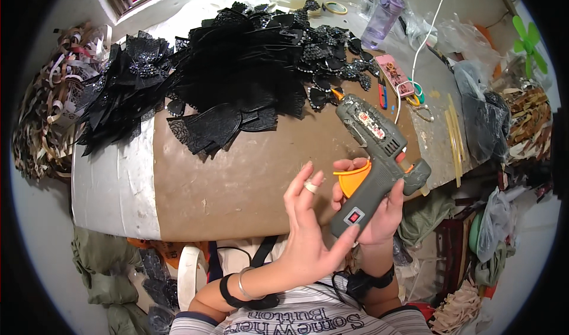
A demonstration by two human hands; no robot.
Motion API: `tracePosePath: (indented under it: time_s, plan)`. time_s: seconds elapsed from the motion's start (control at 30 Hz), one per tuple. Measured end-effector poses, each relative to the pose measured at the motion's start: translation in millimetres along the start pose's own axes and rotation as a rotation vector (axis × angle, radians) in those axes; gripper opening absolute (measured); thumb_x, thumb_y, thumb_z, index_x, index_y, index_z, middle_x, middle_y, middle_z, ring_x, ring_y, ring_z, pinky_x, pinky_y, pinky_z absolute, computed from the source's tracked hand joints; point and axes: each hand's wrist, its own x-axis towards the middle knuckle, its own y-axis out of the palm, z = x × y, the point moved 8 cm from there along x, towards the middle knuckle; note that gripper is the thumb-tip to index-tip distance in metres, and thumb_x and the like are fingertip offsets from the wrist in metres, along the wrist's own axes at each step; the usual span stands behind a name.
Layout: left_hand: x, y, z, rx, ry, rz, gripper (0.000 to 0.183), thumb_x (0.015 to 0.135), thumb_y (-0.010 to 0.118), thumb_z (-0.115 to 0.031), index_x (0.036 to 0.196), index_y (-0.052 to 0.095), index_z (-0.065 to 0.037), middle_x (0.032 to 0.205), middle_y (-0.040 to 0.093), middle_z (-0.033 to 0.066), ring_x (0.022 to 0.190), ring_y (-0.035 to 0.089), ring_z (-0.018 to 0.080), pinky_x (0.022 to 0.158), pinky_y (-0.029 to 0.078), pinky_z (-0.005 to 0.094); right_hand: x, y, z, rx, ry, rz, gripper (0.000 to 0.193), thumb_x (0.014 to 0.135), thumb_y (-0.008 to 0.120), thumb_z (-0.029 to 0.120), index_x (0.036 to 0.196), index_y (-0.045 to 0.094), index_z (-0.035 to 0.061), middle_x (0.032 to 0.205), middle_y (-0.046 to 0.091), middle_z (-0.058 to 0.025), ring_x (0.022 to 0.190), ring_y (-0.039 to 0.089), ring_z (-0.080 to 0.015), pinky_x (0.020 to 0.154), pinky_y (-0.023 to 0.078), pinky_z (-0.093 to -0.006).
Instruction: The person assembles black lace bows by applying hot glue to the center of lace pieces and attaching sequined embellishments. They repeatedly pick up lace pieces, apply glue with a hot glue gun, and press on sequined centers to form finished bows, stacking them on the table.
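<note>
A grey hot glue gun (379, 151) with an orange trigger is in my right hand (385, 216), its orange tip pointing up and to the left over the table. My fingers wrap round the handle at the trigger side. Beside the handle, my left hand (308, 219) is open with its fingers stretched up and a pale band on one of them. Its thumb reaches the lower end of the handle, near a red switch; whether it presses there I cannot tell. Past the tip lie black bow-shaped pieces (320, 95) with shiny beads.
A big heap of black fabric pieces (237, 62) covers the back of the brown-topped table (237, 199). At the right are a pink phone (394, 74), a red-and-blue tool (383, 95), glue sticks (455, 136), a white cord (424, 39) and a purple bottle (382, 21).
</note>
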Motion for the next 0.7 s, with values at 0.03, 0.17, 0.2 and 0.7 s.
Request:
tracePosePath:
  time_s: [0.03, 0.17, 0.2, 0.7]
  plan:
    - [-3.7, 1.3, 8.9, -0.093, -0.04, 0.029, 0.093, 0.084, 0.074, -0.021, 0.15, 0.013, 0.004, 0.151, 0.017, 0.0331, 0.143, 0.02, 0.0444, 0.113, 0.028, 0.052, 1.7, -0.3, 0.6, -0.012, 0.001, 0.008, 0.068, 0.092, 0.057, 0.056, 0.132, 0.043, 0.0028, 0.135, 0.05, -0.0225, 0.094, 0.06, -0.027, 0.078, 0.051, -0.0397]
    - [-4.6, 18.6, 32.5, -0.458, -0.237, 0.125, 0.094, 0.088, 0.071, -0.019, 0.152, 0.005, 0.003, 0.153, 0.018, 0.0271, 0.144, 0.024, 0.0366, 0.115, 0.028, 0.0478, 3.0, 0.7, -0.9, 0.083, 0.005, 0.055, 0.061, 0.092, 0.058, 0.046, 0.134, 0.042, 0.0043, 0.135, 0.05, -0.0217, 0.097, 0.059, -0.0284, 0.081, 0.051, -0.0431]
    - [-4.6, 21.3, 34.6, -0.521, -0.26, 0.124, 0.095, 0.089, 0.071, -0.018, 0.152, 0.004, 0.002, 0.153, 0.018, 0.0264, 0.145, 0.024, 0.0364, 0.115, 0.028, 0.0478, 2.3, 1.2, -1.4, 0.112, 0.004, 0.068, 0.06, 0.092, 0.058, 0.044, 0.134, 0.042, 0.0046, 0.135, 0.05, -0.0216, 0.097, 0.059, -0.0286, 0.081, 0.051, -0.0435]
    - [39.6, -108.8, 61.3, 0.377, 0.056, -0.005, 0.038, 0.084, 0.075, -0.014, 0.118, 0.061, -0.005, 0.117, 0.063, 0.0134, 0.116, 0.056, 0.0315, 0.098, 0.045, 0.0415, -24.4, -5.2, 40.3, -0.291, -0.163, -0.076, 0.049, 0.082, 0.069, 0.021, 0.12, 0.047, 0.0008, 0.115, 0.049, -0.0232, 0.075, 0.06, -0.0279, 0.06, 0.054, -0.0325]
